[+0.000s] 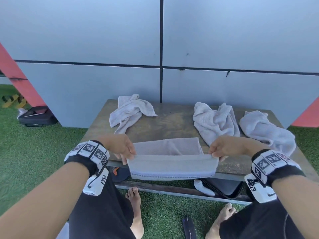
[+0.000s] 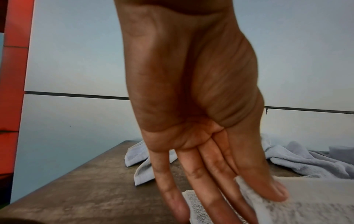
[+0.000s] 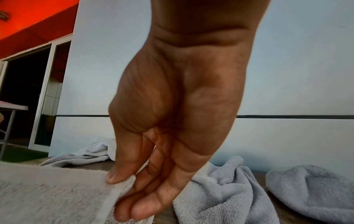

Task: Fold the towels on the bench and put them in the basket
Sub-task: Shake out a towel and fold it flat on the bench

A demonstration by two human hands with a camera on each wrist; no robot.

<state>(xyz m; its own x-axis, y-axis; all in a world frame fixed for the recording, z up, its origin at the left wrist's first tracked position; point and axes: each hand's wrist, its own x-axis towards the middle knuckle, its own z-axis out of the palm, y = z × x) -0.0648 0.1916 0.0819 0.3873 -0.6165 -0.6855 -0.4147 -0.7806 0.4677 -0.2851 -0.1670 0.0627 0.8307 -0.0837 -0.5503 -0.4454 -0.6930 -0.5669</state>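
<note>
Pinching the left end of a pale towel (image 1: 172, 165) between thumb and fingers, the left hand (image 1: 120, 147) holds it taut above the near edge of the wooden worktop (image 1: 172, 121); the right hand (image 1: 222, 147) pinches the opposite end the same way. The towel's near half hangs over the edge, its far half lies flat on the wood. Three crumpled towels sit behind: one at the far left (image 1: 129, 111), two at the right (image 1: 215, 123) (image 1: 265, 130), near the grey panelled wall (image 1: 103, 40).
</note>
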